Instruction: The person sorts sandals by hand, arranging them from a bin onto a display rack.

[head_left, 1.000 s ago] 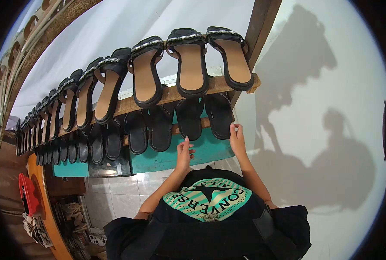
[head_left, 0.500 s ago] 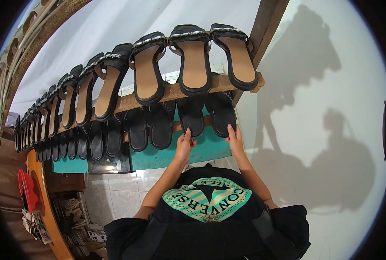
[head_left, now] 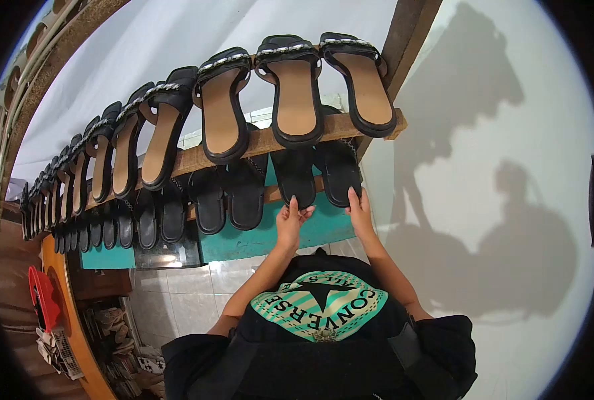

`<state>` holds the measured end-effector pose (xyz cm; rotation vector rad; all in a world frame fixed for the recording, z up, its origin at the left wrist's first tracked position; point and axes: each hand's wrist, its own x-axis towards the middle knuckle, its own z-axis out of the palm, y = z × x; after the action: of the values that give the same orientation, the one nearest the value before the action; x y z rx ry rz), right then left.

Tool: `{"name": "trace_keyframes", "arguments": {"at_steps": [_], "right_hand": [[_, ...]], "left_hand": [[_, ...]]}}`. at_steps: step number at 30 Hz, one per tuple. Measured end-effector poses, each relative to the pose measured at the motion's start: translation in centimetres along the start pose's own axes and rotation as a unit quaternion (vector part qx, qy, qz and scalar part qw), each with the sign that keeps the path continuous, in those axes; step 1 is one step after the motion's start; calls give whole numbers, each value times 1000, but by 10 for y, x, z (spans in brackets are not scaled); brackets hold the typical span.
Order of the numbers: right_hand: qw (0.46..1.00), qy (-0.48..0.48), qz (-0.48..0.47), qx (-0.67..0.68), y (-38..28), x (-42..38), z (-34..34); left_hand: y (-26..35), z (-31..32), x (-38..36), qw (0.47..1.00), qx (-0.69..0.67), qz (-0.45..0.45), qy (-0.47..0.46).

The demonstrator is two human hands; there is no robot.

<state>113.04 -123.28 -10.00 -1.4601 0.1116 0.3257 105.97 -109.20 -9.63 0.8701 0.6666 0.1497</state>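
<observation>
My left hand (head_left: 293, 219) has its thumb on the toe end of a black sandal (head_left: 295, 177) on the lower rack row, fingers curled beneath. At the rightmost black sandal (head_left: 340, 172) of that row, my right hand (head_left: 359, 210) pinches the lower edge. Both sandals hang side by side, their upper parts partly hidden behind the rail. Above them, tan-soled sandals with braided straps (head_left: 295, 90) lean on the wooden rail (head_left: 263, 139).
Rows of similar sandals run to the left. A wooden post (head_left: 410, 47) stands by the white wall (head_left: 497, 267). Below are a teal panel (head_left: 270, 233) and tiled floor (head_left: 177, 303). A red object (head_left: 43, 300) sits on an orange-edged surface at left.
My left hand has shifted slightly right, still on its sandal, with its fingers a little more spread. The sandal under my right hand has moved slightly up and left.
</observation>
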Motion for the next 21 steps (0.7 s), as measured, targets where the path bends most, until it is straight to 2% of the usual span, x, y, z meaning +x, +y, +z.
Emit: {"name": "trace_keyframes", "arguments": {"at_steps": [4,16,21], "right_hand": [[996,-34,39,68,6,8,1],[991,-84,83,63,3,7,-3],[992,-89,71,48,8,9,-5]], "left_hand": [[-5,-6,7,1000,-11,8,-1],[-6,-14,10,999,-24,1,-26],[-7,-15,11,1000,-10,-9,-18]]}}
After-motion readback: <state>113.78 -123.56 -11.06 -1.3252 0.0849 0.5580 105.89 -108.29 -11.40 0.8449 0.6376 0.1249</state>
